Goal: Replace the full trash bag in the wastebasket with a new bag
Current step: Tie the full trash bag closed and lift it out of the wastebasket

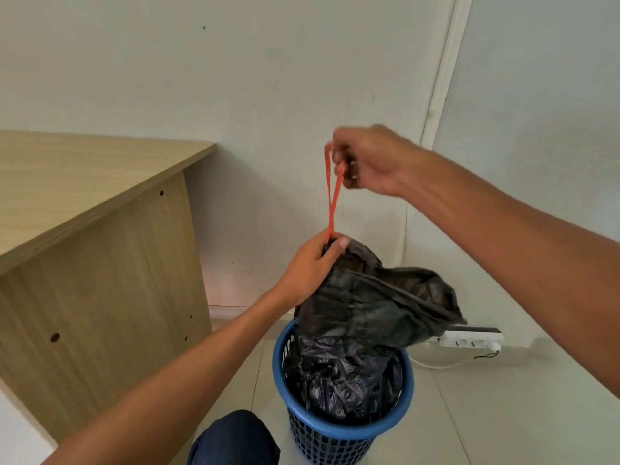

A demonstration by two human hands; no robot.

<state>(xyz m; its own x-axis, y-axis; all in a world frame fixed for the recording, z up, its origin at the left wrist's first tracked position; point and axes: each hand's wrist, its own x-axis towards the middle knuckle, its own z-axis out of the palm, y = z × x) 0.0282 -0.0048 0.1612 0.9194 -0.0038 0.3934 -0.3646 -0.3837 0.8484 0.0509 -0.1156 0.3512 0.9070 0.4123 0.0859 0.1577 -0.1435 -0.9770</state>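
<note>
The full black trash bag (365, 317) sits half-raised in the blue wastebasket (339, 427) on the floor. The left hand (312, 266) pinches its gathered neck; the right hand (365, 162) grips the red drawstring (332, 196) taut. The soft, slippery film looks likely to tear, so lifting by neck and drawstring seems safest.

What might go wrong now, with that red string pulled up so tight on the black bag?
The thin red drawstring is stretched taut between the right hand and the left hand, so it might snap or tear the black trash bag at its neck. The bag's lower part sits inside the blue wastebasket, so lifting might drag the basket along or tip it.
</note>
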